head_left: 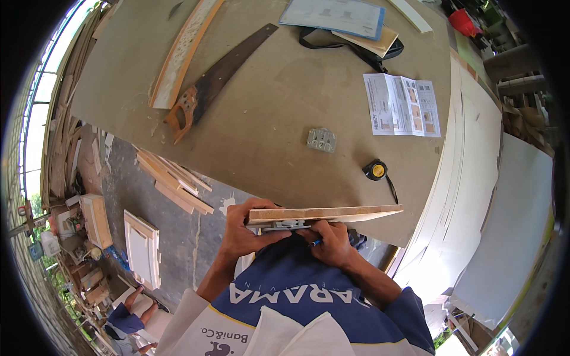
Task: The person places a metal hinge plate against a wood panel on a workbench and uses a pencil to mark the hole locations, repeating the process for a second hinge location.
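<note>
A flat wooden board (332,212) is held on edge in front of my body, at the near edge of the worktable. My left hand (238,231) grips its left end, fingers over the top and thumb below. A grey metal plate-like fitting (286,225) lies against the board's near face by that thumb; its exact kind is hard to make out. My right hand (333,243) is closed round a blue pen (315,242), close to the fitting and beneath the board. A yellow-and-black tape measure (376,170) lies just beyond the board.
On the worktable (279,107) rest a handsaw (222,77), a clear plastic pack (322,140), a folded leaflet (402,105) and a blue-edged folder (335,16). Wooden strips (175,181) and a framed panel (141,249) lie on the floor at left. Another person (127,320) sits at lower left.
</note>
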A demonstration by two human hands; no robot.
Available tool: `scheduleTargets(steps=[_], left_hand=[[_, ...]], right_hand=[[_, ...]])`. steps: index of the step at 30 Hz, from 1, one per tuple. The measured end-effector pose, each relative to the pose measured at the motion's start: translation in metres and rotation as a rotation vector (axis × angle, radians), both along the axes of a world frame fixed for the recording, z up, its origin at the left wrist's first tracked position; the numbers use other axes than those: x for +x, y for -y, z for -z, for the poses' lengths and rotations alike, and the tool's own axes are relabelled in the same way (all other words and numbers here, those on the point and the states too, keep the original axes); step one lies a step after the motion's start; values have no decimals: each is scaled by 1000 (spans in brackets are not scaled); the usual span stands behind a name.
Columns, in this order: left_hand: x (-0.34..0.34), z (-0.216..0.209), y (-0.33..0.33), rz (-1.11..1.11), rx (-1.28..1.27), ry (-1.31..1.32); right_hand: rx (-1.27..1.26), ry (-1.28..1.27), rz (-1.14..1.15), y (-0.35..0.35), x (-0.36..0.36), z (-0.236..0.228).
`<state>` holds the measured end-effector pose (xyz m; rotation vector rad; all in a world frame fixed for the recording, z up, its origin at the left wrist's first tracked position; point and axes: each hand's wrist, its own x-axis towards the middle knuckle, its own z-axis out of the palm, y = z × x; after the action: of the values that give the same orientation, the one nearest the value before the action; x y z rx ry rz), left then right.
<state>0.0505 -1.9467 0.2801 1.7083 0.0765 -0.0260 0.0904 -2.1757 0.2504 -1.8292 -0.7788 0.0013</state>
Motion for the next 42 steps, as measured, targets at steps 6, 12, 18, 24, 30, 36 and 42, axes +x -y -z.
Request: scheduleTargets(steps=[6, 12, 18, 24, 30, 36, 42], left_hand=[[0, 10, -4, -26, -35, -37], [5, 8, -4, -34, 12, -25], [5, 13, -3, -38, 11, 4], [7, 9, 1, -47, 37, 6], [5, 13, 2, -90, 50, -31], [11, 12, 4, -119, 38, -51], [13, 16, 2, -127, -2, -61]], right_hand=[[-11, 18, -60, -2, 3, 5], [-17, 39, -39, -2, 4, 16], [5, 64, -19, -3, 5, 16], [0, 56, -8, -2, 5, 19], [-30, 75, 1, -2, 7, 15], [-30, 19, 38, -5, 6, 25], [-86, -74, 23, -6, 8, 23]])
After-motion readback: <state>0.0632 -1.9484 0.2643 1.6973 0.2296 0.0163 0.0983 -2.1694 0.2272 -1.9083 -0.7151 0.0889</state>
